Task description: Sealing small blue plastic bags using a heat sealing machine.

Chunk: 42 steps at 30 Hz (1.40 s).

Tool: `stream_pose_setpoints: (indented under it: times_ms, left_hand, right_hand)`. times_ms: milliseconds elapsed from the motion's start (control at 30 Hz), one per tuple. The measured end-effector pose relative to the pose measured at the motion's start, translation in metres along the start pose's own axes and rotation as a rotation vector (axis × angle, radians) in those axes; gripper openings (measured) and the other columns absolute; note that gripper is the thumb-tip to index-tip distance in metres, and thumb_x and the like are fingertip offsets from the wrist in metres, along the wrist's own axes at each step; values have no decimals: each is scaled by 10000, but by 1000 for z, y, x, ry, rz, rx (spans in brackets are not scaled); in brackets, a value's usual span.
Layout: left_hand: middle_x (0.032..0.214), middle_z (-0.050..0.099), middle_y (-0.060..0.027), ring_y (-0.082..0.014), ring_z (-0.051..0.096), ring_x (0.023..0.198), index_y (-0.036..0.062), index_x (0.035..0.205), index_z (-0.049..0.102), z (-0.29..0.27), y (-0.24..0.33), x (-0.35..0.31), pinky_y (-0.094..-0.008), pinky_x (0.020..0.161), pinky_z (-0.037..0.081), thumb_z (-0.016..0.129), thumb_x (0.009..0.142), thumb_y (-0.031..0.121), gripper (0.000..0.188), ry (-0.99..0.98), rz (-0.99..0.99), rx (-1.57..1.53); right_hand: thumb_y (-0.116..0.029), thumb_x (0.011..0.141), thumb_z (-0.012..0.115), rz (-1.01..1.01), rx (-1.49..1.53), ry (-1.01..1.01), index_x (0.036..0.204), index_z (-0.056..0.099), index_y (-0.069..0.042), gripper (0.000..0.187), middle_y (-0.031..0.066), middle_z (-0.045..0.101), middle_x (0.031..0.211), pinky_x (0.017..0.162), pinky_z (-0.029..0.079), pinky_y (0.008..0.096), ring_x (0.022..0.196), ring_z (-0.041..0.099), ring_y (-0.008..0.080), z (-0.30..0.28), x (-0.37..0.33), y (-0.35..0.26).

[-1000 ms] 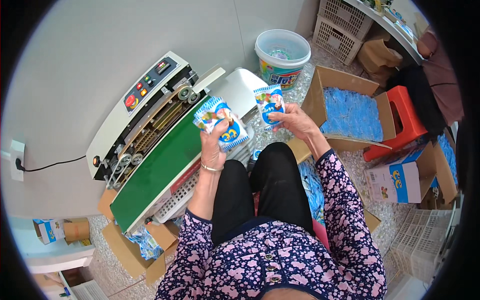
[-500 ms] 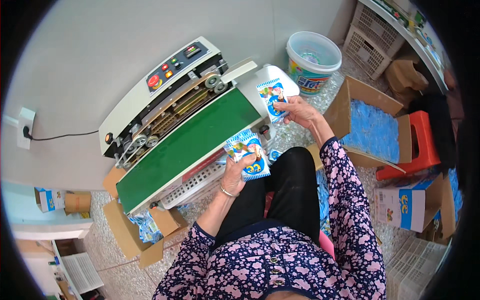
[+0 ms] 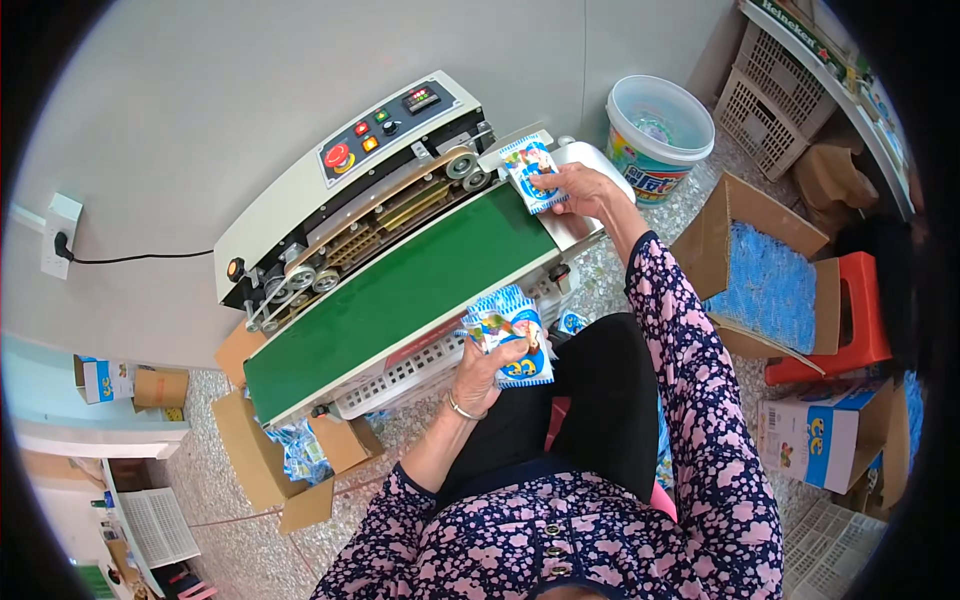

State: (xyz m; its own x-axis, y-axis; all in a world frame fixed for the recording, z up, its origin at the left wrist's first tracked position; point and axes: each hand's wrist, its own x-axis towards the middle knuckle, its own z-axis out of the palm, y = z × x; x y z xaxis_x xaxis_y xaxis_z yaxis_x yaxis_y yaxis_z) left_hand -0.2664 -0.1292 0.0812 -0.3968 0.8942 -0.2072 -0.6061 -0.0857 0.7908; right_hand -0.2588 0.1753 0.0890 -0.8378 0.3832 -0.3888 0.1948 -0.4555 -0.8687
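Observation:
My left hand (image 3: 478, 378) is closed on a small stack of blue-and-white candy packets (image 3: 512, 335), held just in front of the green conveyor belt (image 3: 400, 290). My right hand (image 3: 580, 190) pinches a single candy packet (image 3: 531, 172) of the same kind. That packet is over the far right end of the belt, with its top edge by the intake of the band sealing machine (image 3: 350, 190). The machine's rollers and brass-coloured blocks run along the belt's back side. Lights glow on its panel beside a red knob.
A white bucket (image 3: 660, 140) stands behind the machine's right end. On the right are an open carton of blue packets (image 3: 720, 325), a red stool (image 3: 860, 310) and another carton (image 3: 810, 430). An open carton with packets (image 3: 250, 450) sits below the belt's left end.
My right hand has moved its packet up and left, from beside the machine's end to the sealing intake. My left hand keeps hold of its stack near the belt. The view has shifted slightly.

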Motion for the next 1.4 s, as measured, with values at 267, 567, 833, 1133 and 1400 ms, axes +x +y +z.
stream_pose_setpoints:
  times_ms: [267, 567, 833, 1133, 1400]
  left_hand:
    - [987, 624, -166, -267, 646, 881, -19, 1123, 508, -7, -2, 0, -395, 807, 536, 690, 731, 117, 453, -3, -7, -33]
    - [982, 623, -160, -256, 646, 883, -20, 1124, 508, -5, 2, -2, -388, 810, 537, 699, 730, 121, 460, -15, -26, -46]
    - [967, 628, -158, -259, 651, 868, -16, 1119, 510, -10, 2, -2, -396, 799, 542, 706, 729, 130, 460, 3, -26, -34]
    - [968, 631, -163, -257, 654, 864, -15, 1113, 512, -12, 3, -7, -399, 791, 546, 703, 730, 130, 453, 15, -19, -61]
    - [953, 622, -65, -169, 631, 856, 27, 1096, 537, -21, 3, 0, -317, 766, 529, 664, 730, 44, 388, 45, 21, -115]
  right_hand:
    - [-146, 788, 718, 47, 2, -118, 921, 620, -34, 200, 45, 670, 772, 414, 390, 204, 604, 611, 104, 24, 14, 13]
    - [-116, 776, 719, 106, 77, -13, 933, 612, -25, 211, 71, 677, 788, 379, 390, 213, 595, 641, 164, 16, 35, 6]
    - [-120, 752, 740, 184, -81, 47, 924, 603, -8, 247, 113, 665, 768, 357, 368, 216, 574, 642, 210, 20, 49, -4]
    - [-180, 701, 787, 199, -317, -29, 899, 613, -10, 314, 109, 661, 792, 409, 417, 232, 607, 637, 213, 55, 49, -5]
    - [-371, 776, 689, -189, -897, 136, 846, 592, 77, 464, 147, 621, 708, 441, 505, 304, 520, 626, 213, 107, 3, 16]
